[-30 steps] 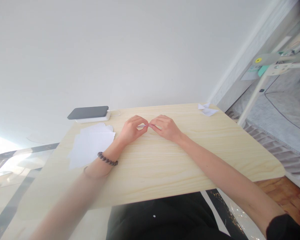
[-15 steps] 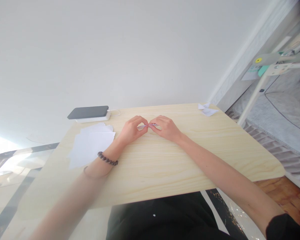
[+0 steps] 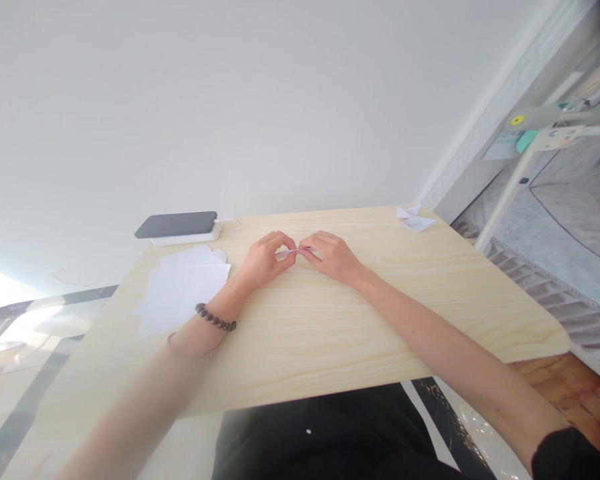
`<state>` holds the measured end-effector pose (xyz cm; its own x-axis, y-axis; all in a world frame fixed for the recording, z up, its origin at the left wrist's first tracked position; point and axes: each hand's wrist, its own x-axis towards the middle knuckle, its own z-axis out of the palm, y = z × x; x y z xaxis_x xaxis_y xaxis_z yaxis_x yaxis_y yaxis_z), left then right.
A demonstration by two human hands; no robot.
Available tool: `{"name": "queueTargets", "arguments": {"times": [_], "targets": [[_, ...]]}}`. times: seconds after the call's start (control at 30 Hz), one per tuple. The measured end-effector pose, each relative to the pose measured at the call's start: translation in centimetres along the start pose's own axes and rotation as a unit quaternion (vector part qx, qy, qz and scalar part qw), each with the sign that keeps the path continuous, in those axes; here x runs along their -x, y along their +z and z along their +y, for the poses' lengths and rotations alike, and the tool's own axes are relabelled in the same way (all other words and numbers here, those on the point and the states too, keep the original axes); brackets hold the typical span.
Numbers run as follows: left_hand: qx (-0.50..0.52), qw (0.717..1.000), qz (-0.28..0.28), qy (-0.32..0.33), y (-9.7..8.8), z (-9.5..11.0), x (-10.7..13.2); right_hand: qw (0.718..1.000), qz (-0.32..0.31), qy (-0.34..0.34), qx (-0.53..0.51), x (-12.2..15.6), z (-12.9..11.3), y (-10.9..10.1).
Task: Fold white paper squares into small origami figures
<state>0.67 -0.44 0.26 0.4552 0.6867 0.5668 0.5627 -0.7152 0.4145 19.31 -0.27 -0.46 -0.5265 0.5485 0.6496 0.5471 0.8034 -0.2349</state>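
Observation:
A small piece of folded white paper (image 3: 283, 254) is pinched between both hands above the middle of the table, seen nearly edge-on. My left hand (image 3: 267, 259), with a dark beaded bracelet at the wrist, grips it between thumb and fingertips. From the other side my right hand (image 3: 333, 255) pinches it the same way, its fingertips almost meeting those of the left. Most of the paper is hidden behind the fingers, so its exact shape cannot be made out.
Left of my hands lies a stack of white paper sheets (image 3: 183, 293). Behind it a dark phone (image 3: 177, 225) rests on a white block with a cable. Folded paper pieces (image 3: 416, 220) lie at the far right corner of the wooden table (image 3: 320, 340). A wall stands behind.
Both hands stay in almost the same place on the paper. The fingertips have drawn very slightly apart, the right hand shifting a touch to the right.

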Motion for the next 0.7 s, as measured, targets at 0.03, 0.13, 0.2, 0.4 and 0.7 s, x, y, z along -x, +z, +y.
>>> {"name": "queueTargets", "arguments": {"times": [0.03, 0.13, 0.2, 0.4, 0.7], "targets": [[-0.001, 1.0, -0.001, 0.001, -0.01, -0.01, 0.0, 1.0, 0.0, 0.0, -0.001, 0.0, -0.01, -0.02], [0.0, 1.0, -0.008, 0.007, -0.11, 0.01, 0.03, 1.0, -0.004, 0.002, -0.004, 0.02, 0.01, -0.04], [-0.001, 1.0, -0.011, 0.01, -0.16, 0.02, 0.04, 1.0, -0.008, 0.005, -0.005, 0.04, 0.05, -0.05], [-0.013, 1.0, -0.001, 0.002, 0.05, -0.13, 0.05, 1.0, -0.021, 0.009, -0.009, -0.03, 0.08, -0.03], [-0.014, 1.0, -0.008, 0.003, -0.23, -0.01, -0.03, 0.999, -0.018, 0.027, -0.006, 0.06, 0.19, -0.14]]}}
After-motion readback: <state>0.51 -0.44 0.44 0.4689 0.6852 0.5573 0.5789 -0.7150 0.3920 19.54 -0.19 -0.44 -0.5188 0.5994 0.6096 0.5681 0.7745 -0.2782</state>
